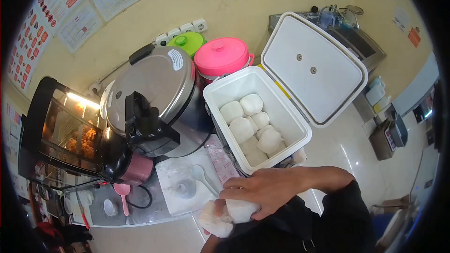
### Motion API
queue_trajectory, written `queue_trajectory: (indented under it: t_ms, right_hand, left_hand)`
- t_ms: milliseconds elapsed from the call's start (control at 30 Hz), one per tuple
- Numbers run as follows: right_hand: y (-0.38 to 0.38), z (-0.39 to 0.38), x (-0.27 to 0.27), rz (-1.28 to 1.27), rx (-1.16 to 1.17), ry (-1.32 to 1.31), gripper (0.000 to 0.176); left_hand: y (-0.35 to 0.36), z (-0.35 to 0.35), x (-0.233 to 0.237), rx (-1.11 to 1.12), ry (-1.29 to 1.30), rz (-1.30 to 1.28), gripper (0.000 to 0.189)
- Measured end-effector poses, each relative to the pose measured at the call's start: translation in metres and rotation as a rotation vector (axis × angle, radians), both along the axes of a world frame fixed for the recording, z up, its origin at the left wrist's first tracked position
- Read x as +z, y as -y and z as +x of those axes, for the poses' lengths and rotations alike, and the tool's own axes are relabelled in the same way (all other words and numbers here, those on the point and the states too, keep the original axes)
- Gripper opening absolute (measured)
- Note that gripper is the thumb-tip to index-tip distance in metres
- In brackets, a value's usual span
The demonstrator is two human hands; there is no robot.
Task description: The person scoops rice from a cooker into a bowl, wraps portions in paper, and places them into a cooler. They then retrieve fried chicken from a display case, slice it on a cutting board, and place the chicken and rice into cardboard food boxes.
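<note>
Bent over the top of a white, rounded wrapped bundle (241, 211), my right hand (269, 188) grips it close to my body. Another white wrapped bundle (214, 221) rests in my left hand (219, 207), whose thumb shows on top while most of the palm is hidden. The two bundles touch or nearly touch. Just beyond my hands stands an open cooler box (213, 94) with several similar white wrapped bundles (241, 130) piled inside. Its white lid (314, 42) is swung back to the right.
A large rice cooker (150, 84) stands left of the cooler. Behind are a pink lidded container (222, 56) and a green lid (186, 42). A white tray (168, 178) holds a pale spoon (201, 175). A lit food warmer (63, 136) and a pink scoop (123, 192) are at left.
</note>
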State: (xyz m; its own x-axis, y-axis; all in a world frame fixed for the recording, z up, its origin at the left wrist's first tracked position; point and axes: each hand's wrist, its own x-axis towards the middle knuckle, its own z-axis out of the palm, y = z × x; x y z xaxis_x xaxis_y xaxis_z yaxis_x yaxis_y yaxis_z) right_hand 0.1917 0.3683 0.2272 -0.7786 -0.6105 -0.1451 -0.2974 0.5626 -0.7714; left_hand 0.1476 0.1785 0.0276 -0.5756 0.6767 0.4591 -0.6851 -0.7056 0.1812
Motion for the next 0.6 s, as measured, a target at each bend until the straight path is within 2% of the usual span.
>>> queue_trajectory:
  t_ms: [133, 267, 300, 400, 467, 500, 533, 567, 600]
  right_hand:
    - [-0.008, 0.005, -0.012, 0.019, 0.017, -0.005, 0.066]
    - [-0.056, -0.001, -0.008, -0.048, -0.068, -0.1, 0.064]
    - [-0.074, -0.01, -0.012, 0.033, -0.126, -0.109, 0.065]
    - [-0.108, -0.055, -0.03, 0.408, -0.242, -0.082, 0.062]
    - [-0.109, -0.092, -0.071, 0.511, -0.125, 0.05, 0.06]
    - [-0.108, -0.101, -0.096, 0.497, -0.13, 0.04, 0.06]
    - [-0.103, -0.106, -0.121, 0.44, 0.003, 0.081, 0.06]
    - [-0.098, -0.105, -0.134, 0.39, 0.138, 0.124, 0.059]
    - [-0.092, -0.102, -0.128, 0.397, 0.143, 0.121, 0.059]
  left_hand:
    - [-0.014, 0.016, 0.012, -0.05, 0.078, -0.036, 0.062]
    - [-0.018, 0.03, 0.033, -0.057, 0.138, -0.076, 0.059]
    - [-0.025, 0.031, 0.049, 0.026, 0.165, -0.136, 0.054]
    - [-0.014, 0.018, 0.014, 0.106, 0.129, -0.1, 0.055]
    - [-0.003, 0.015, 0.003, 0.103, 0.113, -0.096, 0.059]
    - [0.001, 0.014, 0.002, 0.173, 0.142, -0.217, 0.064]
    - [0.004, 0.017, 0.0, 0.245, 0.179, -0.335, 0.069]
    - [0.009, 0.021, -0.009, 0.357, 0.228, -0.476, 0.075]
    - [0.01, 0.024, -0.009, 0.362, 0.228, -0.468, 0.075]
